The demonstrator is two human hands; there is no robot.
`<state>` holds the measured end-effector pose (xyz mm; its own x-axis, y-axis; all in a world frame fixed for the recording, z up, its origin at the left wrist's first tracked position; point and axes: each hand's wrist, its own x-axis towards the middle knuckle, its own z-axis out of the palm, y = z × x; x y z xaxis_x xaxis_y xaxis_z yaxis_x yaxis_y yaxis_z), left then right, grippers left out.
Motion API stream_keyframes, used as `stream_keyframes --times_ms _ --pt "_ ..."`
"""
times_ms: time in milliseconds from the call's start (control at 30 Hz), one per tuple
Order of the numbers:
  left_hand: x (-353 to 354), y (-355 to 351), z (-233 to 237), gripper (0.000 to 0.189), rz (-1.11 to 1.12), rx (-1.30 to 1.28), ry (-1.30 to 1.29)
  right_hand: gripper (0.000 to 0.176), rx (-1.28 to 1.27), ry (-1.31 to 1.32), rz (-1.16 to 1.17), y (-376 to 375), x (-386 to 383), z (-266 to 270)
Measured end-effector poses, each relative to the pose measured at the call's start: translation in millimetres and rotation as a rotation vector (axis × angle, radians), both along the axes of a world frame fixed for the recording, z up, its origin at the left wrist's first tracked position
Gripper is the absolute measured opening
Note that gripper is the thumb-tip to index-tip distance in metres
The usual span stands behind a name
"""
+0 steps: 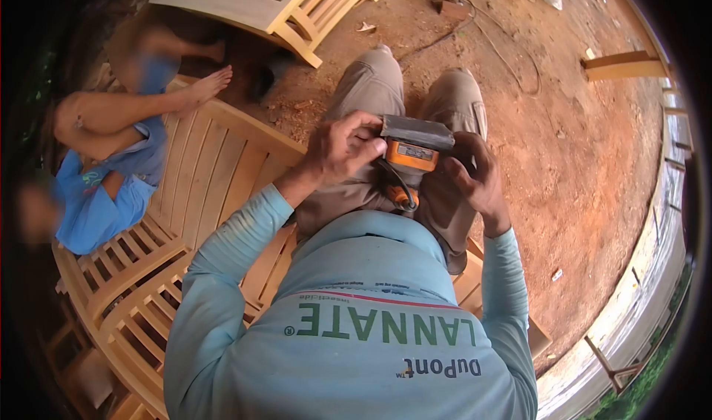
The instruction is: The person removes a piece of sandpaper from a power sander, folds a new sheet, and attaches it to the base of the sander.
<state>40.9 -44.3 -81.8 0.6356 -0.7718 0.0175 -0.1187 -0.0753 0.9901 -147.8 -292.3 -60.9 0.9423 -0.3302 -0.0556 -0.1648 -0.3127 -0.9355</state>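
Observation:
An orange electric sander (412, 154) rests over my lap, its dark grey flat pad (417, 131) turned up and away from me. A label shows on its orange body, and a dark cord loops near its lower end. My left hand (343, 150) is closed on the left end of the pad, thumb in front and fingers behind. At the right end, my right hand (477, 174) has its fingers bent around the pad's edge, with the thumb apart from the body. The fingertips behind the pad are hidden.
I sit on a slatted wooden bench (211, 160). On the left another person (111, 175) in blue sits on wooden furniture. A pale wooden table or bench (245, 1) stands ahead. A cable (512, 53) lies across the reddish dirt ground (586, 183). Wooden pieces (625, 65) stand at right.

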Motion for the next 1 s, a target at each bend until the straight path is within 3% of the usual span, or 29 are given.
stream_keyframes --times_ms 100,167,233,300,367,400,500,567,833,1000 --pt "11.8 8.0 13.0 0.053 -0.203 0.298 -0.040 0.053 -0.024 0.069 0.126 -11.3 -3.7 -2.7" --pt "18.5 4.4 27.2 0.059 -0.273 0.340 -0.198 0.064 -0.126 0.046 0.228 -16.2 -2.7 -8.5" --pt "25.1 3.3 9.9 0.059 -0.312 0.273 -0.253 0.067 -0.084 -0.007 0.274 -12.5 6.1 1.5" --pt "32.9 1.5 30.9 0.057 -0.397 0.324 -0.297 0.067 -0.192 0.017 0.366 -16.7 13.2 9.5" --pt "30.5 -4.1 12.7 0.052 -0.414 0.264 -0.471 0.066 -0.152 0.098 0.408 -17.8 17.5 18.1" --pt "32.4 -9.3 4.1 0.049 -0.457 0.364 -0.403 0.065 -0.127 0.134 0.421 -19.0 18.9 18.1" --pt "42.9 -5.0 36.3 0.048 -0.508 0.454 -0.340 0.067 -0.197 0.145 0.464 -21.3 20.0 21.1" --pt "43.6 -7.7 14.6 0.052 -0.542 0.412 -0.298 0.067 -0.187 0.095 0.461 -21.6 21.9 20.9" --pt "38.4 -6.2 14.3 0.053 -0.477 0.283 -0.370 0.065 -0.236 0.046 0.476 -13.9 25.6 26.6" --pt "29.6 -4.7 0.3 0.050 -0.448 0.167 -0.479 0.062 -0.389 -0.123 0.395 -13.3 17.5 -7.9"
